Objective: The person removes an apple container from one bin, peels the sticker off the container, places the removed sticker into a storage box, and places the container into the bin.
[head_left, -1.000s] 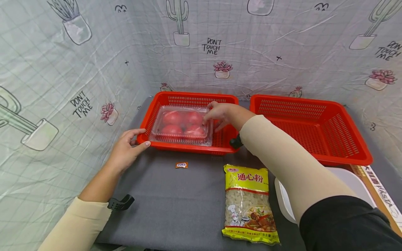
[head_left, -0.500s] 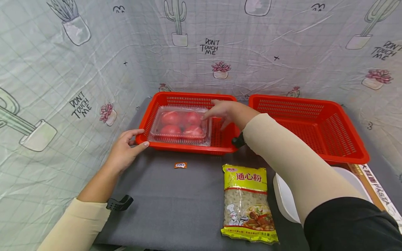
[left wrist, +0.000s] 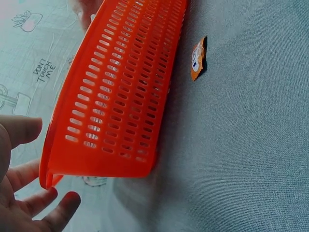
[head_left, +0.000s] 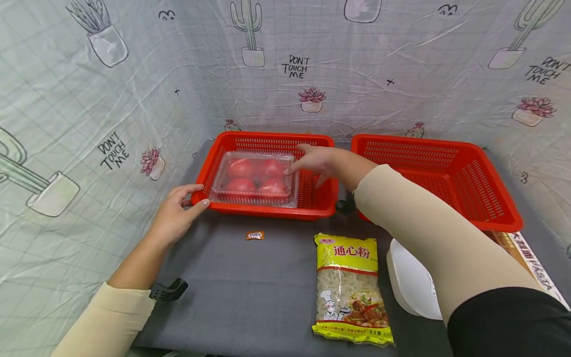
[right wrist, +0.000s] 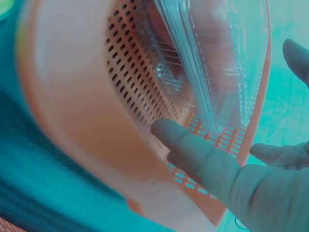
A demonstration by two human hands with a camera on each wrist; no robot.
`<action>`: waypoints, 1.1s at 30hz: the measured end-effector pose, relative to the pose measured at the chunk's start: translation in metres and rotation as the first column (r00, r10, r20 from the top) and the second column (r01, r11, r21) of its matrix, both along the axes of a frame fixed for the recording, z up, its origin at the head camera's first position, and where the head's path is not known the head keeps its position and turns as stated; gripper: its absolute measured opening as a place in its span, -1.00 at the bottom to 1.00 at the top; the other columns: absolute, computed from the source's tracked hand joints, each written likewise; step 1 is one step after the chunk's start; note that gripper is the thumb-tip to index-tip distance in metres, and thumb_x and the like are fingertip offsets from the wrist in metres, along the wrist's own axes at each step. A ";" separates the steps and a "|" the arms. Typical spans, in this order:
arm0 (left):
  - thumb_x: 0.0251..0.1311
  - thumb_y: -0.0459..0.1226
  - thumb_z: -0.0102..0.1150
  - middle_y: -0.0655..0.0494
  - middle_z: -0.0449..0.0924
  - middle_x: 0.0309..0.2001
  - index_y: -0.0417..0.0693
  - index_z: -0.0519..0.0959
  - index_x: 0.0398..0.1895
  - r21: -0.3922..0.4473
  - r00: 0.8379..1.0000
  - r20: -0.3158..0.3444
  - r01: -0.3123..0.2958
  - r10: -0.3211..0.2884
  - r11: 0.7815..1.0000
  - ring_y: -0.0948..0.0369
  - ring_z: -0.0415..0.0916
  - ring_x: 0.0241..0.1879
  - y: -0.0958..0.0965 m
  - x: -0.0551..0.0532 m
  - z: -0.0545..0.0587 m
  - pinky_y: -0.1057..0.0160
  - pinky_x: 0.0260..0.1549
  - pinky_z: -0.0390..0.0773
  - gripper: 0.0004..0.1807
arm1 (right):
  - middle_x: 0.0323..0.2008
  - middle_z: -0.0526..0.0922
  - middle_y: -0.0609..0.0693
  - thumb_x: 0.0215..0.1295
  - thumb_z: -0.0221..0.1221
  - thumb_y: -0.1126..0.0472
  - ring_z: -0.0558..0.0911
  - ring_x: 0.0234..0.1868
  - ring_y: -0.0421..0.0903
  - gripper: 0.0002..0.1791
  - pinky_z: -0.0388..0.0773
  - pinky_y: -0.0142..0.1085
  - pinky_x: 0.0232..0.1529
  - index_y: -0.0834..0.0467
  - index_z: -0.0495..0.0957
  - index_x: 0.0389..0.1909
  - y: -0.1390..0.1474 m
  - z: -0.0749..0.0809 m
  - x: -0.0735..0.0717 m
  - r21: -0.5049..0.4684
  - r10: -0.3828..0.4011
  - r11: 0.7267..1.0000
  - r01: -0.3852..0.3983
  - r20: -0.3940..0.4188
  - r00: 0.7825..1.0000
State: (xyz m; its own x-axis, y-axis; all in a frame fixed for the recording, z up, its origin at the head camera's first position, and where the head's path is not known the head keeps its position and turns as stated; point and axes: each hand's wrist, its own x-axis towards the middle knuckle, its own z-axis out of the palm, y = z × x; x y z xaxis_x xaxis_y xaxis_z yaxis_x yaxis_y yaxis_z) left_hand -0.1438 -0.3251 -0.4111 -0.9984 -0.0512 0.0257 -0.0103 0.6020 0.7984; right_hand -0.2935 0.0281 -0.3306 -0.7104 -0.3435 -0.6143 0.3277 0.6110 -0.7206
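In the head view, my left hand [head_left: 176, 215] rests at the left front corner of a red plastic basket [head_left: 263, 212]. Its fingers look spread and relaxed about the rim, and the left wrist view shows a gap between one digit [left wrist: 21, 129] and the basket wall. Inside the basket lies a clear lidded plastic box [head_left: 218, 183] of tomatoes [head_left: 241, 186]. My right hand [head_left: 318, 161] is over the basket's right part, beside the box, fingers extended and holding nothing. In the right wrist view its fingers [right wrist: 193, 150] are apart from the box's edge [right wrist: 210, 116].
A second red basket [head_left: 450, 191] stands to the right. In front lie a yellow bag of pasta [head_left: 350, 287] and a small orange candy packet [head_left: 255, 235]. A white tub [head_left: 412, 285] and a pasta box [head_left: 531, 258] are partly hidden by my right arm. Patterned cloth hangs behind and at left.
My right hand has drawn slightly to the right, away from the box's right end. The left hand stays at the basket corner. The whole head view has shifted a little.
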 end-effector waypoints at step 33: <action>0.39 0.11 0.28 -0.20 0.06 0.67 0.08 0.34 0.64 -0.269 0.985 -0.136 0.068 -0.107 0.961 -0.28 0.06 0.57 0.036 -0.013 0.025 -0.58 0.27 0.28 -0.19 | 0.69 0.02 0.10 0.25 0.50 -0.09 0.07 0.64 0.17 0.29 0.38 0.22 0.43 -0.28 -0.22 0.76 0.037 0.019 0.039 0.022 0.184 0.982 -0.186 -0.273 0.944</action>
State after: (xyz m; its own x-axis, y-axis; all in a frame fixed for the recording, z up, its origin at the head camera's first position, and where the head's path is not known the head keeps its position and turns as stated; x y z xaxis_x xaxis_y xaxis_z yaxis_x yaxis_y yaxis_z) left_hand -0.1565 -0.2888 -0.3864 -0.9826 0.0647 0.1739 0.1579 0.7837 0.6007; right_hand -0.2544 0.0647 -0.3120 -0.7742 -0.4871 -0.4042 -0.0002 0.6388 -0.7693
